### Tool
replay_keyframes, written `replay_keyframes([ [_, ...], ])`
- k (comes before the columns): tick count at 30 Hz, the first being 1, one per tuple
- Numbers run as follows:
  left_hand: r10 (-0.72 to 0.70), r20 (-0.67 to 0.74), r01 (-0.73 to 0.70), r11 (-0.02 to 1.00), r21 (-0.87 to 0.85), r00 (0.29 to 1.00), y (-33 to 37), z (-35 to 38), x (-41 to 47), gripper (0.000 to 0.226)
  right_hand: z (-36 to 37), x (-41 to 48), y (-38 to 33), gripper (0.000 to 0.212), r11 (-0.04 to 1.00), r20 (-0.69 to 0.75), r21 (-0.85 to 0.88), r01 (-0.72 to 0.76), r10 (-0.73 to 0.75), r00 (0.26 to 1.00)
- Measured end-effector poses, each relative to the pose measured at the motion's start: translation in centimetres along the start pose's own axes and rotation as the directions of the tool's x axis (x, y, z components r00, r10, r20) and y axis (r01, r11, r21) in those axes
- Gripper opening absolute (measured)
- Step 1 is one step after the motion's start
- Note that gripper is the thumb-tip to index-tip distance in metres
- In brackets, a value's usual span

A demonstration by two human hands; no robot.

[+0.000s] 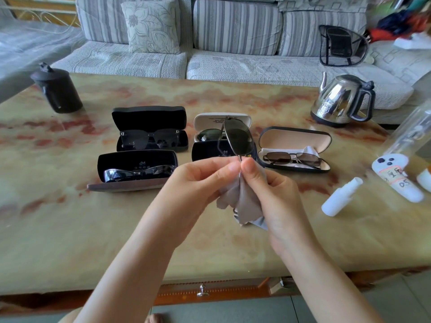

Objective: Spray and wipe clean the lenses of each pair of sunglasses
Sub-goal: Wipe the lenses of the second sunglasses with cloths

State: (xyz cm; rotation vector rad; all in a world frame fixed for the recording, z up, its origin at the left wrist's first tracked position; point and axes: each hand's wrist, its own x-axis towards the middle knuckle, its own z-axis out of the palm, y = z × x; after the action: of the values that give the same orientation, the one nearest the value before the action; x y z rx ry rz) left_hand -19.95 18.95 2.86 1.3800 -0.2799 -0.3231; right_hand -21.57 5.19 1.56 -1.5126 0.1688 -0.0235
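I hold a thin metal-framed pair of sunglasses (239,139) upright above the table, one dark lens showing. My left hand (198,183) pinches the frame's lower end. My right hand (268,187) pinches the same spot through a grey cleaning cloth (242,201) that hangs below both hands. Behind stand several open cases: a black one with dark sunglasses (149,141), a black one with mirrored wraparound sunglasses (137,172), a white-lidded case (221,121), and a cream-lined case with brown-lensed sunglasses (293,158). A small white spray bottle (340,197) lies at the right.
A steel kettle (340,101) stands back right and a dark canister (57,89) back left. A white labelled object (396,178) and a clear bottle (410,134) sit at the right edge. A striped sofa (233,43) lies beyond the marble-patterned table (93,229).
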Motion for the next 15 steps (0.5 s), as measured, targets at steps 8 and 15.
replay_keyframes([
  [8,-0.026,-0.029,0.028,0.996,0.086,0.999,0.1,-0.1,0.1,0.046,-0.9,0.2,-0.3,0.072,1.0,0.096,-0.025,-0.006,0.009,0.995],
  [15,0.004,-0.081,0.003,0.996,0.093,0.997,0.0,-0.9,0.2,0.044,-2.7,0.8,-0.3,0.049,0.999,0.287,0.035,-0.02,0.009,0.958],
])
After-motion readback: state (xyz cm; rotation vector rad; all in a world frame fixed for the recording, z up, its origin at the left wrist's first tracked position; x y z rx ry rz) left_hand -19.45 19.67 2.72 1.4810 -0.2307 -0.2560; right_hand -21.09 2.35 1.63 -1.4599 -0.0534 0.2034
